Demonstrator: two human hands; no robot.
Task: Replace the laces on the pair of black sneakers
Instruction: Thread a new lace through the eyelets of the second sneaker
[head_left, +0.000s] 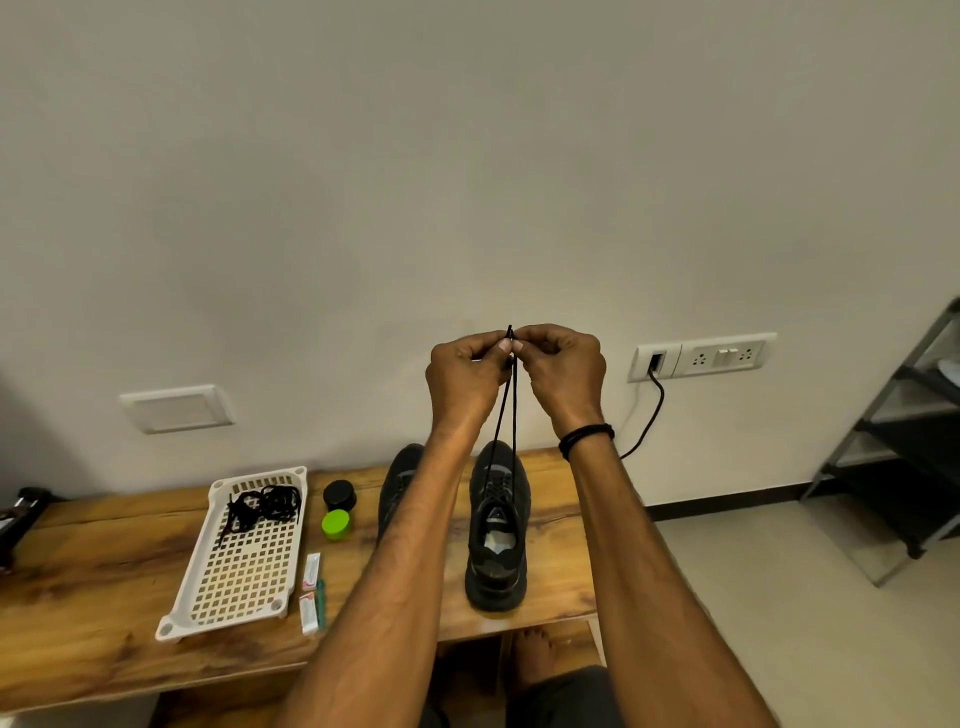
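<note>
Left hand (465, 371) and right hand (563, 369) pinch lace (514, 415) ends together above sneaker (497, 525). Lace likely light, limp; grip near its tips.

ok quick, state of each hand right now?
Left hand: closed, pinching the black lace ends above the sneaker.
Right hand: closed, pinching the same lace ends.

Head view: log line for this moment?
lace: threaded through sneaker, both ends raised together | left hand: pinches lace | right hand: pinches lace | loose laces: in tray
</note>
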